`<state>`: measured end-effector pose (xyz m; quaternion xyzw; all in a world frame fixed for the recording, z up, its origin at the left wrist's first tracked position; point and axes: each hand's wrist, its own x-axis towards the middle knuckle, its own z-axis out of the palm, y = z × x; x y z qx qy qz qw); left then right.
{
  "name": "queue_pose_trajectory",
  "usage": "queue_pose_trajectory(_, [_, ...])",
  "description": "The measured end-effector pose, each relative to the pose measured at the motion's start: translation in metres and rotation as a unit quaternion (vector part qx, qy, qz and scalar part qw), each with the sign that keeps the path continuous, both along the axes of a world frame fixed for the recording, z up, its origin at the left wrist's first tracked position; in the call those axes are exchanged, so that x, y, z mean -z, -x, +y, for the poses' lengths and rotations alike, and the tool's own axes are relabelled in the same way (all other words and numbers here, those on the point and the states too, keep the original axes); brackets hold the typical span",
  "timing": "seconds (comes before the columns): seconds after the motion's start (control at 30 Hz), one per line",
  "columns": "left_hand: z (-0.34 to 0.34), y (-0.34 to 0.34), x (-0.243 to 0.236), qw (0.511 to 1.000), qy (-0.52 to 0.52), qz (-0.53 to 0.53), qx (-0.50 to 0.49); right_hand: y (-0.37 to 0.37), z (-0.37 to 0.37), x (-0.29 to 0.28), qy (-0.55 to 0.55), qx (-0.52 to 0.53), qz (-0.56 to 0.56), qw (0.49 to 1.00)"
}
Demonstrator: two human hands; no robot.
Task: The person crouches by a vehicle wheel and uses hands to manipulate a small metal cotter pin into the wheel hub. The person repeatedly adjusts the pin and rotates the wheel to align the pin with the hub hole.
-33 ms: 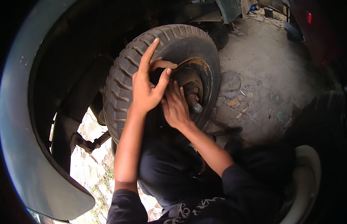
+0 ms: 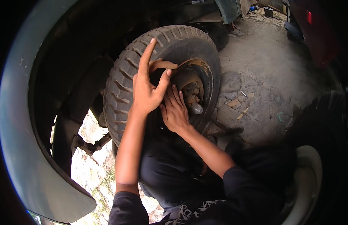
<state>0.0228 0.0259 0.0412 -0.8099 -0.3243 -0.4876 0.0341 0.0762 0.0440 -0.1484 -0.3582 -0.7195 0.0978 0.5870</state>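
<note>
A curved blue-grey fender is sweeping from eleven round to seven o'clock, while a dirt floor is spreading toward two o'clock. Between them a chunky-treaded black tyre is standing on edge, reaching from mid-view toward twelve. Its rusty-edged wheel rim is encircling a grimy hub, just off centre toward one o'clock, and a grey metal stub is jutting out at the hub's five o'clock.

The left hand is showing at the hub's nine o'clock, in front of the tyre, its index finger pointing toward twelve, another finger crooking toward three and the thumb standing apart; nothing is showing in its grasp. The right hand is lying flat at the hub's seven o'clock, fingers straight and nearly side by side, gripping nothing visible; whether it is touching the wheel, one cannot tell.

Only a slight change is showing: the right hand is sitting a touch lower than before, so the hand, not the tyre, seems to be shifting.

At six o'clock a dark shirt is carrying a pale curling print, too stylised to read.
</note>
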Motion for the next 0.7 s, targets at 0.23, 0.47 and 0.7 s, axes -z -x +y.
queue_pose_trajectory(0.23, [0.003, 0.005, 0.004, 1.000, 0.001, -0.025, 0.012, -0.004, 0.031, -0.006, -0.005, 0.016, 0.073, 0.997])
queue_pose_trajectory(0.47, [0.001, -0.008, -0.005, 1.000, 0.020, 0.001, 0.011, -0.038, 0.045, 0.021, 0.051, -0.049, 0.391, 0.918])
queue_pose_trajectory(0.7, [0.010, -0.014, 0.022, 0.973, 0.124, 0.191, 0.044, -0.071, 0.014, -0.001, 0.162, -0.158, 0.635, 0.738])
